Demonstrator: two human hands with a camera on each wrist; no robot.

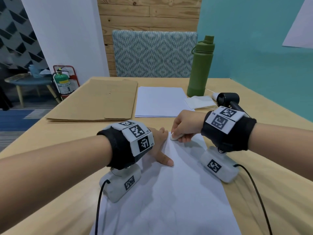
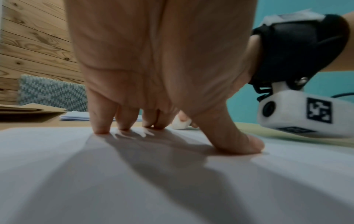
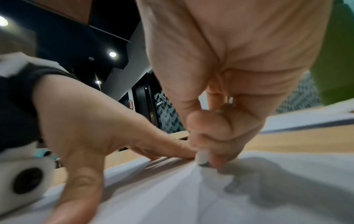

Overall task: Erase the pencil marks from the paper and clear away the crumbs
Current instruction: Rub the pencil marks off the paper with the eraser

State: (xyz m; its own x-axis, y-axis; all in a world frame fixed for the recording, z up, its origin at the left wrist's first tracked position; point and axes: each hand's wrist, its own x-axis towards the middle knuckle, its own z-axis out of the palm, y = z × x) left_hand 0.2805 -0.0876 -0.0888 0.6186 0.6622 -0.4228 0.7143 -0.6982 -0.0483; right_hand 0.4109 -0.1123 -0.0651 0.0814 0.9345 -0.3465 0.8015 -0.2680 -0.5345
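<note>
A white sheet of paper point(image 1: 171, 192) lies on the wooden table point(image 1: 50, 150) in front of me. Faint grey pencil marks point(image 3: 229, 184) show on it in the right wrist view. My left hand point(image 1: 159, 145) lies flat on the sheet's far left part, fingers point(image 2: 99, 125) and thumb spread and pressing the paper point(image 2: 134, 181) down. My right hand point(image 1: 183, 128) pinches a small white eraser point(image 1: 174, 136) between thumb and fingers, its tip on the sheet's far edge right beside the left fingertips. The eraser point(image 3: 202, 158) looks blurred in the right wrist view. I see no crumbs.
Beyond the hands lie a stack of white paper point(image 1: 160, 101), brown folders point(image 1: 101, 100), a folded tissue point(image 1: 199, 102), a green bottle point(image 1: 201, 68) and a small black blower point(image 1: 228, 100). A patterned chair back point(image 1: 152, 53) stands behind the table.
</note>
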